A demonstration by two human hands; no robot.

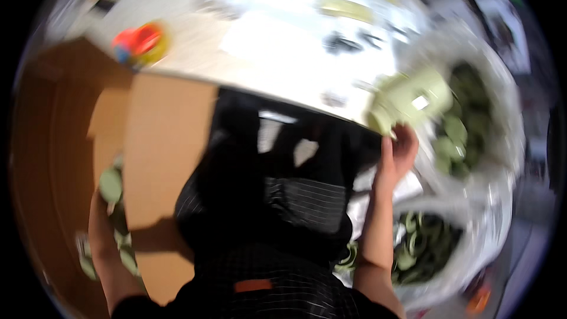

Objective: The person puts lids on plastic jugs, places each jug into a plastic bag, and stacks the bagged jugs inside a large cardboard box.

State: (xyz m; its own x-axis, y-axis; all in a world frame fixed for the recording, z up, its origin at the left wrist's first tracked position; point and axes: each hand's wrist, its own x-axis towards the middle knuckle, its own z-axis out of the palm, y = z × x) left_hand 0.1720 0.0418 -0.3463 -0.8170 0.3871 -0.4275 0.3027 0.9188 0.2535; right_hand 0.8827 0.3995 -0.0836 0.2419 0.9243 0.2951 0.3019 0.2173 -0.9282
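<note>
My left hand reaches down into the cardboard box at the left, closed on a light green round piece that hides most of its fingers. More green pieces lie in the box beside my forearm. At the right, my right hand has its curled fingers and raised thumb at the near rim of a light green cylindrical container. This container is tilted at the table's corner and bears a small white label. Blur hides the exact grip.
Plastic-lined bins hold dark and light green pieces at the far right and near right. On the white table stand red, yellow and blue items, a yellow-green strip and small dark parts. A box flap borders my lap.
</note>
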